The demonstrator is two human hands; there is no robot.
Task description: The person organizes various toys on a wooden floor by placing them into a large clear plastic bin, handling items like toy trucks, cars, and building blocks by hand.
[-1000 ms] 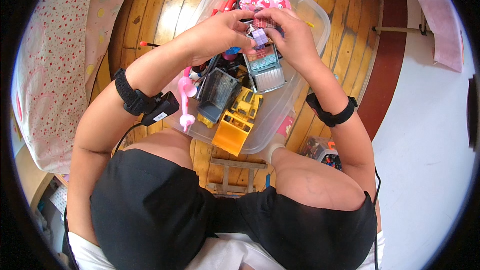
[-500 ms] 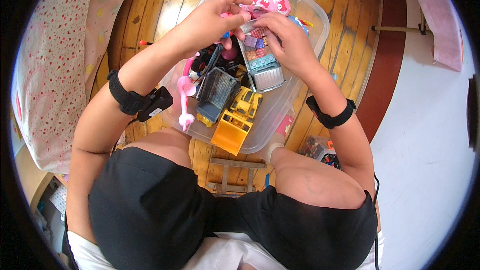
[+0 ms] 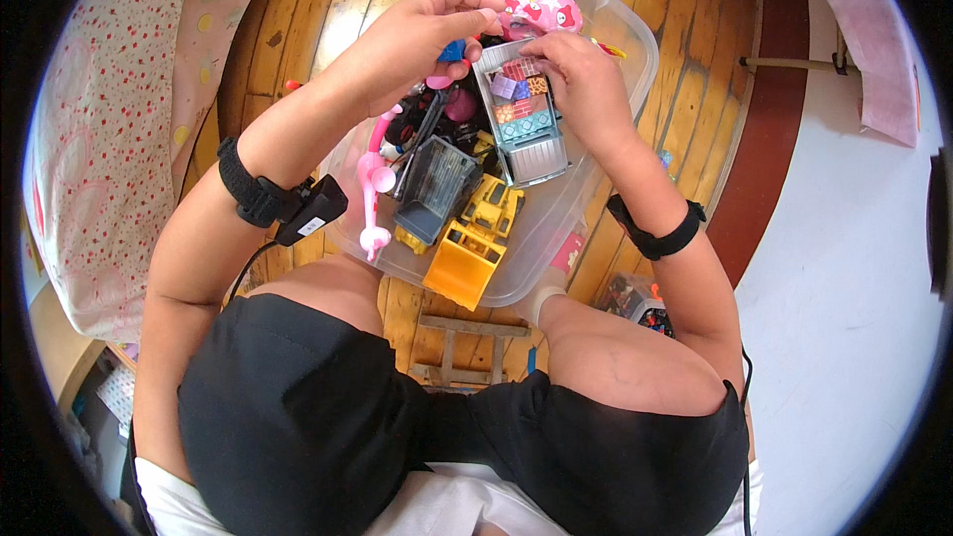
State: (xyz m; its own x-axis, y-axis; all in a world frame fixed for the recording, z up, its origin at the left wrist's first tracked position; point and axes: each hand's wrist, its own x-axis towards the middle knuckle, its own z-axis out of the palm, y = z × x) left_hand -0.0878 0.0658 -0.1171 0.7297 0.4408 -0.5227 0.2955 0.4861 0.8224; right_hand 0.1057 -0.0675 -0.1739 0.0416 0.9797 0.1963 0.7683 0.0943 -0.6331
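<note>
My left hand [image 3: 422, 40] is above the far left of a clear plastic bin [image 3: 635, 60], its fingers curled in. A blue piece [image 3: 452, 52] shows beneath its palm, against the curled lower fingers; the rest of that piece is hidden. My right hand [image 3: 586, 74] is closed, with its fingertips at the far end of a silver toy truck [image 3: 537, 161]. Whatever those fingertips pinch, if anything, is covered. Small patterned blocks [image 3: 521, 109] in purple, orange, teal and brick red lie in the truck's bed. A pink patterned cloth ball or cap [image 3: 541, 5] sits beyond the hands.
Nearer in the bin are a yellow toy loader [image 3: 467, 263], a dark grey toy dump bed [image 3: 435, 189] and a pink toy with a long stem [image 3: 375, 179]. A small wooden stool [image 3: 472, 328] and a container of small parts [image 3: 635, 303] stand on the floor.
My hands have moved apart: the right has drawn back a little to the right, off the left fingers. More of the truck's far end and its blocks now shows.
</note>
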